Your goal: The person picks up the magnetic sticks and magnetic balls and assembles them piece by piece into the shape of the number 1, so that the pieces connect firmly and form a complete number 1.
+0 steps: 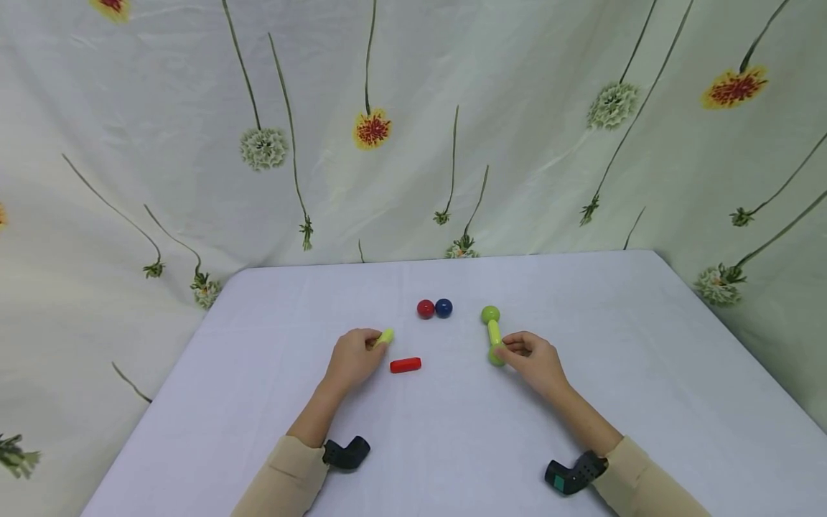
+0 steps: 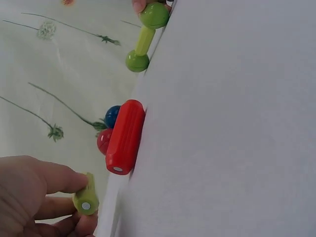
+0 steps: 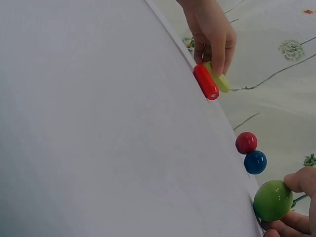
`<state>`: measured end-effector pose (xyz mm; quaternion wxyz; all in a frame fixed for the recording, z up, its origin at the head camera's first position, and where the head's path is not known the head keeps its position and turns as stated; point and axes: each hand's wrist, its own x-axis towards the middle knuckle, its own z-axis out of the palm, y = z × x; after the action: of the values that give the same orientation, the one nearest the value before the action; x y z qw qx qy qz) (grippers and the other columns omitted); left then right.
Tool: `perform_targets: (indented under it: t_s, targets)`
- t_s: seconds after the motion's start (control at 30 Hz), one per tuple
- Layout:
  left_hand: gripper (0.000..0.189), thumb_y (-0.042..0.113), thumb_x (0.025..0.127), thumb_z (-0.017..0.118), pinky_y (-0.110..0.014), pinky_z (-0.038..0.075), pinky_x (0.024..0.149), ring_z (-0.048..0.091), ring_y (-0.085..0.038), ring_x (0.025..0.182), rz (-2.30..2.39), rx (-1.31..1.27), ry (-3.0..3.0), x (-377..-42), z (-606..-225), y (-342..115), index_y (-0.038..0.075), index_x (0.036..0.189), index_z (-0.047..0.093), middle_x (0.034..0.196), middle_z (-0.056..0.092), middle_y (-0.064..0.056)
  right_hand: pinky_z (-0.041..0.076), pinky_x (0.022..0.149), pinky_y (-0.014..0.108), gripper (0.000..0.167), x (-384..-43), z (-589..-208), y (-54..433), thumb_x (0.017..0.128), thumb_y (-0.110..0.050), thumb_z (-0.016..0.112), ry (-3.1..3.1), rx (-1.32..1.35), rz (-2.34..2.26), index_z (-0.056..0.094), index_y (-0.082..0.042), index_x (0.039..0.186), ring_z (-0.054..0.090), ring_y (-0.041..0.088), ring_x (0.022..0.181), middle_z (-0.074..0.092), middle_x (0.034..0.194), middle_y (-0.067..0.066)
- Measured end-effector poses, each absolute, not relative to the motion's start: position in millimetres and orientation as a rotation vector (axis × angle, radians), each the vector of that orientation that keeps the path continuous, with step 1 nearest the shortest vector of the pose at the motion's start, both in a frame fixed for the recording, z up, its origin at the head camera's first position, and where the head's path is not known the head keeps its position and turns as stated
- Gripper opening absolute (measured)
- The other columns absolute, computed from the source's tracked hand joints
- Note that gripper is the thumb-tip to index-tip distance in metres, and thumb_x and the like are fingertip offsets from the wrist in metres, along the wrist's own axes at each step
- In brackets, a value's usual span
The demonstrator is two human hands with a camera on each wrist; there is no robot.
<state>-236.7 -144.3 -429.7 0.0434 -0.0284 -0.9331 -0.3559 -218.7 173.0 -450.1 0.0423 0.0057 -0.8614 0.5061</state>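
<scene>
My left hand [image 1: 352,359] pinches a short yellow-green rod [image 1: 385,336] between thumb and fingers. A round silvery disc shows on the rod's end in the left wrist view. Just right of that hand, a red rod [image 1: 405,365] lies on the table. With thumb and fingers, my right hand [image 1: 535,362] grips the near green ball [image 1: 496,355] of a dumbbell shape. From this ball a second yellow-green rod [image 1: 494,332] runs to a far green ball [image 1: 490,314]. In the right wrist view the held ball [image 3: 273,200] hides the rest of the dumbbell.
Side by side beyond the red rod sit a red ball [image 1: 426,309] and a blue ball [image 1: 444,308]. A white cloth covers the table [image 1: 452,445]. Behind its far edge hangs a flower-printed curtain [image 1: 413,187].
</scene>
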Motion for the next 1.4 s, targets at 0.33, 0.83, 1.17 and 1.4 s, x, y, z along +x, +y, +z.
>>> perform_targets:
  t_s: [0.33,0.83,1.17,1.4]
  targets:
    - [0.041,0.019,0.099,0.057,-0.032,0.049,0.082,0.055,-0.024,0.095,-1.699,0.098,-2.79,-238,-416,-138,-0.004,0.132,0.055,0.111,0.06,-0.013,0.049,0.069,0.024,0.032,-220,-453,174,0.086,-0.023,0.075,-2.631,0.022,1.562,0.067,0.0,0.107,0.062,0.02,0.088,0.069,0.094,0.008]
    - [0.034,0.014,0.098,0.059,-0.025,0.05,0.076,0.056,-0.015,0.081,-2.112,0.061,-2.66,-217,-407,-94,-0.008,0.123,0.059,0.095,0.063,-0.008,0.049,0.067,0.024,0.032,-222,-453,175,0.086,-0.023,0.075,-2.621,0.016,1.568,0.067,0.0,0.106,0.062,0.019,0.086,0.07,0.092,0.008]
    - [0.032,0.016,0.094,0.065,-0.025,0.053,0.075,0.062,-0.011,0.078,-2.024,-0.162,-2.779,-205,-410,-69,-0.009,0.115,0.063,0.093,0.07,-0.009,0.049,0.068,0.025,0.032,-221,-454,175,0.086,-0.024,0.075,-2.623,0.018,1.572,0.067,0.0,0.106,0.063,0.02,0.087,0.07,0.093,0.008]
    - [0.034,0.018,0.092,0.069,-0.026,0.054,0.077,0.066,-0.015,0.08,-2.078,-0.266,-2.828,-199,-410,-54,-0.006,0.115,0.064,0.091,0.071,-0.007,0.049,0.069,0.027,0.033,-221,-453,175,0.086,-0.025,0.075,-2.628,0.021,1.559,0.067,0.0,0.107,0.063,0.02,0.088,0.07,0.093,0.007]
